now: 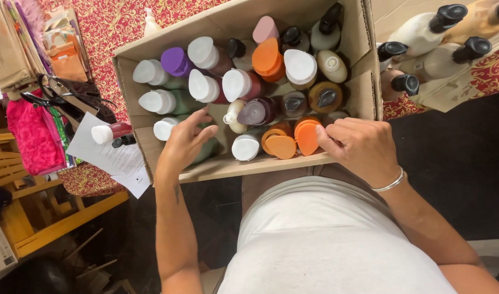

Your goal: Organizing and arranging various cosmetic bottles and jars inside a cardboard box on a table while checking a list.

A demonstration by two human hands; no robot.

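Observation:
An open cardboard box stands in front of me, packed with several upright bottles with white, orange, purple and dark caps. My left hand rests with fingers spread on a green bottle at the box's near left, next to a white-capped bottle. My right hand is at the near right rim, its fingers pinching the orange flip cap of a bottle. Another orange cap sits just left of it. A silver bangle circles my right wrist.
A small red bottle with a white cap lies on papers left of the box. Black scissors and pink cloth lie further left. More pump bottles lie at the upper right. The red patterned tablecloth covers the table.

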